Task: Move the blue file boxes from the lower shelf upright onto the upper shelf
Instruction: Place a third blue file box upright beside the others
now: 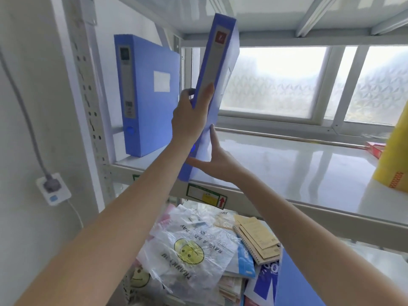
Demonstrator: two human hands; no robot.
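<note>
One blue file box (144, 96) stands upright at the left end of the upper shelf (287, 164). A second blue file box (217, 60) is held up in front of the shelf, tilted with its top leaning right and its bottom corner over the shelf's front edge. My left hand (189, 115) grips its spine around the middle. My right hand (212, 160) supports its lower side from the right, with fingers spread. A further blue box (295, 281) lies on the lower shelf at the bottom right, partly out of view.
The lower shelf carries a plastic smiley bag (187, 252), spiral notebooks (258, 241) and papers. A yellow object (395, 155) and a red box (375, 147) sit at the right of the upper shelf. A window (276, 82) lies behind, a wall socket (53, 188) at the left.
</note>
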